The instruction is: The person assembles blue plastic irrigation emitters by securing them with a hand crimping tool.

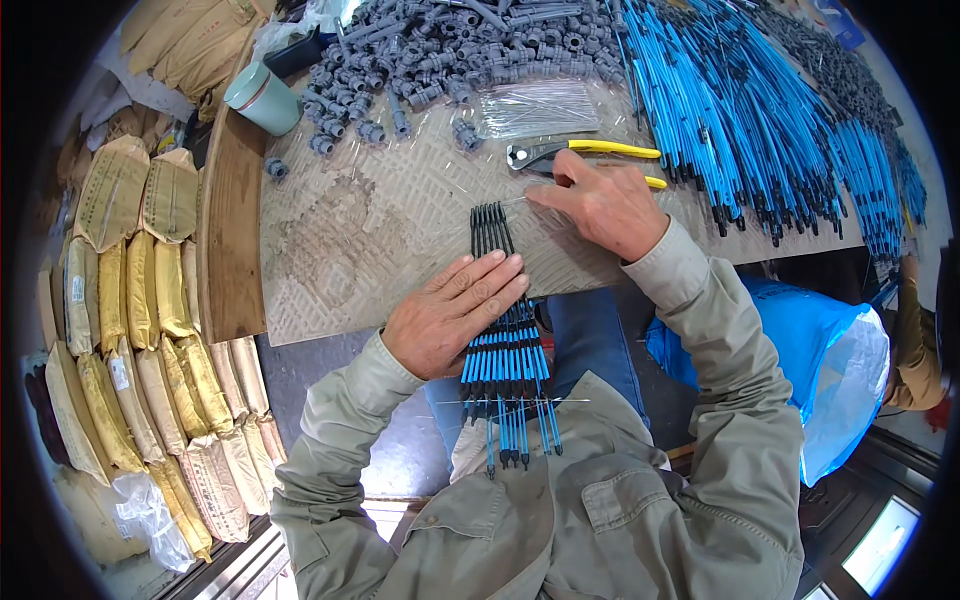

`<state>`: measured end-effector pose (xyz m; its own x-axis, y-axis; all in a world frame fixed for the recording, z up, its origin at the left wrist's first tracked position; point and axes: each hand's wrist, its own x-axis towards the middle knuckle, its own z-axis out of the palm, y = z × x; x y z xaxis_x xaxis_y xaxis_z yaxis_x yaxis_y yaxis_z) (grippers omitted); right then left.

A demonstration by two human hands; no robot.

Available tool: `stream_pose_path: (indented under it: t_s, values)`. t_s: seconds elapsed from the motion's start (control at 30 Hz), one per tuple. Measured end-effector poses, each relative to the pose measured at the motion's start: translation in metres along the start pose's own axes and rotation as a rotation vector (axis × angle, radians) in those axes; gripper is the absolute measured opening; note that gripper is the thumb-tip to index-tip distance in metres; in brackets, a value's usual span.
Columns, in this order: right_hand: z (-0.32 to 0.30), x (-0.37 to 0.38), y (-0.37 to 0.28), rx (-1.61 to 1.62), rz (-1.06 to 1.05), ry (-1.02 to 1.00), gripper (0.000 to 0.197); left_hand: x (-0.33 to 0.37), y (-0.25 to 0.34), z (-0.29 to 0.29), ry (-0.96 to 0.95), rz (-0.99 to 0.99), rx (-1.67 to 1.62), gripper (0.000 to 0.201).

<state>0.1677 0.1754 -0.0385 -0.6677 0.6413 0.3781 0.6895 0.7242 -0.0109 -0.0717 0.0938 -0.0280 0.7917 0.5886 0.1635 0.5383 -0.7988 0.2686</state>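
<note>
A flat row of blue-and-black rods point(507, 365) runs from the table's near edge toward my lap, held side by side by thin crosswise wires. My left hand point(455, 310) lies across the row with fingers stretched out flat; its thumb is hidden. Beyond those fingers the rods' black hooked tips point(490, 228) rest on the table. Just right of the tips, my right hand point(605, 205) is closed in a pinch on a thin wire point(515, 200) that reaches toward them. Partly behind this hand lie cutting pliers point(610, 148) with yellow handles.
Grey plastic fittings point(440, 50) are heaped along the table's far side, beside a pile of thin wires point(540, 108). Many blue rods point(740, 120) lie at the far right. A green cup point(262, 98) stands far left. Stacked sacks point(150, 330) and a blue bag point(800, 340) flank the table.
</note>
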Motion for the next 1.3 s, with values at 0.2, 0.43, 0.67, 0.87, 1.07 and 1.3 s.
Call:
stream_pose_path:
  t_s: [0.2,0.43,0.67,0.87,1.07,1.3]
  values:
    - [-0.004,0.001,0.001,-0.023,-0.01,-0.032,0.026,-0.001,-0.002,0.0,0.007,-0.005,-0.016,0.053]
    - [-0.009,0.008,-0.005,0.004,-0.033,-0.071,0.025,-0.005,-0.005,0.003,0.012,0.023,-0.108,0.063]
    - [-0.009,0.014,-0.006,0.118,-0.009,-0.019,0.018,-0.01,-0.011,0.007,0.005,0.058,-0.068,0.079]
    - [-0.018,0.021,-0.014,0.09,0.026,-0.134,0.015,-0.012,-0.01,0.006,-0.039,0.066,-0.005,0.087]
    - [-0.018,0.02,-0.015,0.049,0.013,-0.133,0.015,-0.012,-0.012,0.007,-0.047,0.088,-0.01,0.086]
    - [-0.01,0.016,-0.02,0.028,0.026,-0.125,0.011,-0.011,-0.01,0.008,-0.029,0.065,-0.044,0.084]
